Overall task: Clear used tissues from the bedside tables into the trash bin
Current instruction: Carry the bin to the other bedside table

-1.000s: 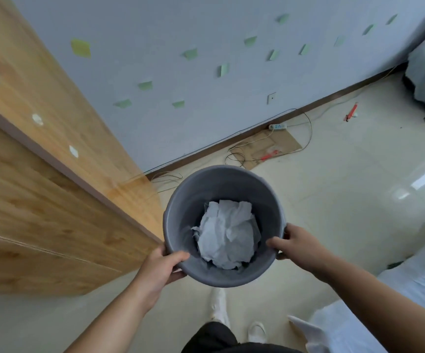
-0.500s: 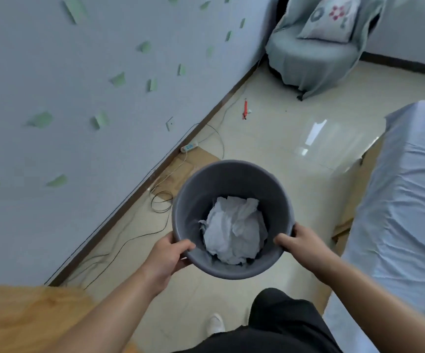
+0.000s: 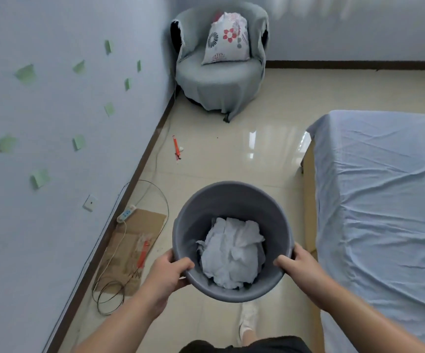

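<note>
pale tiled floor (image 3: pixel 232 154) runs between a blue wall and a bed (image 3: pixel 384 189), and over it hangs the grey trash bin (image 3: pixel 232 200), carried at waist height. crumpled white tissues (image 3: pixel 232 253) lie in its bottom. the left hand (image 3: pixel 166 273) and right hand (image 3: pixel 297 266) each clamp the near rim, thumbs inside, fingers wrapped outside. no bedside worktop shows, so this looks like the carrying step. next, the person likely needs to reach the other side of the bed or set the bin down. an armchair (image 3: pixel 219 80) with a floral cushion (image 3: pixel 228 39) stands in the far corner.
</note>
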